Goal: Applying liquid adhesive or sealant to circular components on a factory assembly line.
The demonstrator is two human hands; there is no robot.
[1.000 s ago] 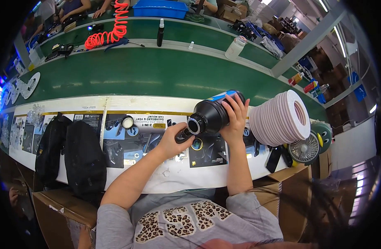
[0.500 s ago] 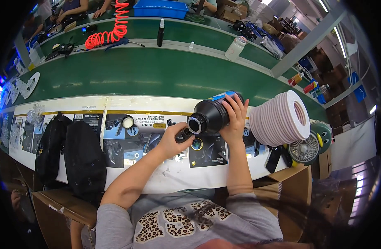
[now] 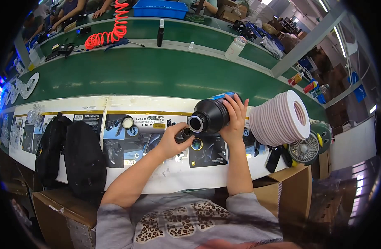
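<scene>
My right hand (image 3: pixel 235 118) grips a black bell-shaped part (image 3: pixel 209 115) with a blue rear end, held on its side with its round metal-ringed opening facing left. Just below and left of that opening, my left hand (image 3: pixel 173 141) pinches a small black round piece (image 3: pixel 185 134), which touches or nearly touches the rim. Both hands hover over a white work surface (image 3: pixel 190 176) covered with printed product sheets.
A stack of pink-white rings (image 3: pixel 281 118) lies right of my right hand, a small fan (image 3: pixel 304 148) beyond it. Two black pouches (image 3: pixel 70 151) sit at left. A green conveyor belt (image 3: pixel 149 74) runs behind, with a red coiled hose (image 3: pixel 109 31), bottles and other people's hands.
Both hands and the black part hold almost the same place; the left hand with the small piece stays close under the opening.
</scene>
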